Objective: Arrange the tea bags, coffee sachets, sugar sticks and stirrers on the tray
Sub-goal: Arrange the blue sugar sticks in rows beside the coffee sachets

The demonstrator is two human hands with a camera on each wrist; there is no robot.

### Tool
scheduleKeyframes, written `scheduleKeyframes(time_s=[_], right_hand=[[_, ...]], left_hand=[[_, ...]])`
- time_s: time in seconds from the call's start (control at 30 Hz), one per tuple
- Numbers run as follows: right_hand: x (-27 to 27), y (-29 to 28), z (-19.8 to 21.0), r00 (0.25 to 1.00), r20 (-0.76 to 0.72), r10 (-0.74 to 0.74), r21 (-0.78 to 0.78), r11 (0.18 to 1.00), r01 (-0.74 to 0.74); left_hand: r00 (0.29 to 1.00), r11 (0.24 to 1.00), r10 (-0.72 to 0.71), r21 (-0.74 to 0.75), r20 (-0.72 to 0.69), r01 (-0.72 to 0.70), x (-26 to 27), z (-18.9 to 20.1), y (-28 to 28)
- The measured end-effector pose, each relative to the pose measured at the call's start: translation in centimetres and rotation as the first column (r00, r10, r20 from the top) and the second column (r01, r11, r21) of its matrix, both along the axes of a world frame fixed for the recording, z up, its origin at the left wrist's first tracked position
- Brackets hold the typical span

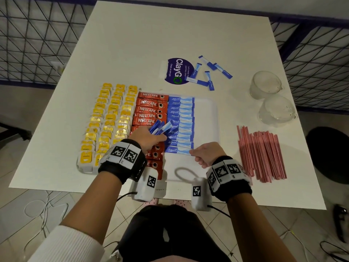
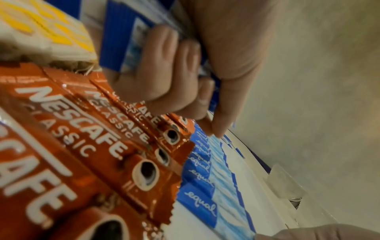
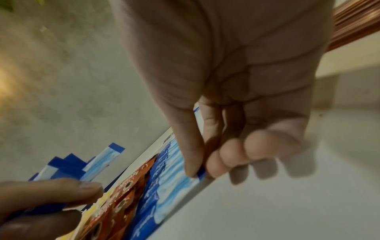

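Observation:
A white tray [image 1: 206,118] holds a column of red coffee sachets [image 1: 151,108] and a column of blue sugar sticks [image 1: 180,121]. Yellow tea bags [image 1: 111,120] lie in three columns to their left. My left hand [image 1: 149,138] hovers over the sachets and grips a bundle of sugar sticks [image 2: 123,40] in curled fingers. My right hand [image 1: 204,154] pinches the right end of the nearest sugar stick [image 3: 200,173] between thumb and forefinger, at the column's front end. Red-and-white stirrers [image 1: 262,154] lie in a pile on the table, right of the tray.
Several loose sugar sticks [image 1: 209,72] lie scattered behind the tray beside a purple round sticker [image 1: 177,70]. Two glass cups [image 1: 266,87] stand at the back right. The tray's right half is bare. The table's front edge is close to my wrists.

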State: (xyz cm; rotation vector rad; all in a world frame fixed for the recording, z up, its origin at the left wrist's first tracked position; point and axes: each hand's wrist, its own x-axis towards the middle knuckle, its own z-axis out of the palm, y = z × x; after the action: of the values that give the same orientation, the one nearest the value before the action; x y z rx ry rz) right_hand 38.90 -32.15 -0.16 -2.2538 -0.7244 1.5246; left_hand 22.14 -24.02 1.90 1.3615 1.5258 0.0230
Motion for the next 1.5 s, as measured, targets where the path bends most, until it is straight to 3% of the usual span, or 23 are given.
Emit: scheduleKeyframes(time_s=[0.57, 0.83, 1.0, 1.17, 1.3, 1.5], right_hand=[[0.5, -0.4, 0.1, 0.997, 0.063, -0.049, 0.074, 0.996, 0.044], [-1.0, 0.2, 3.2, 0.96, -0.248, -0.128, 0.379, 0.899, 0.217], [-0.9, 0.3, 3.9, 0.958, -0.258, -0.123, 0.471, 0.85, 0.236], [-0.3, 0.2, 4.0, 0.916, -0.332, -0.226, 0.503, 0.779, 0.375], [0.4, 0.1, 4.0, 0.875, -0.384, -0.293, 0.499, 0.732, 0.464], [0.3, -0.4, 4.0, 0.916, -0.352, -0.193, 0.472, 0.808, 0.352]], left_hand=[[0.995, 0.999, -0.053, -0.004, 0.083, 0.053, -0.1, 0.7, -0.2], [0.94, 0.973, -0.158, -0.112, 0.302, 0.2, 1.1, 1.4, -0.8], [0.901, 0.943, -0.261, -0.109, 0.346, 0.315, 1.7, 2.2, -1.3], [0.901, 0.943, -0.283, -0.078, 0.328, 0.324, 1.9, 3.0, -1.4], [0.941, 0.968, -0.247, 0.007, 0.23, 0.252, 1.5, 3.2, -1.0], [0.936, 1.0, 0.015, -0.01, 0.352, -0.012, 0.9, 3.1, -0.7]])
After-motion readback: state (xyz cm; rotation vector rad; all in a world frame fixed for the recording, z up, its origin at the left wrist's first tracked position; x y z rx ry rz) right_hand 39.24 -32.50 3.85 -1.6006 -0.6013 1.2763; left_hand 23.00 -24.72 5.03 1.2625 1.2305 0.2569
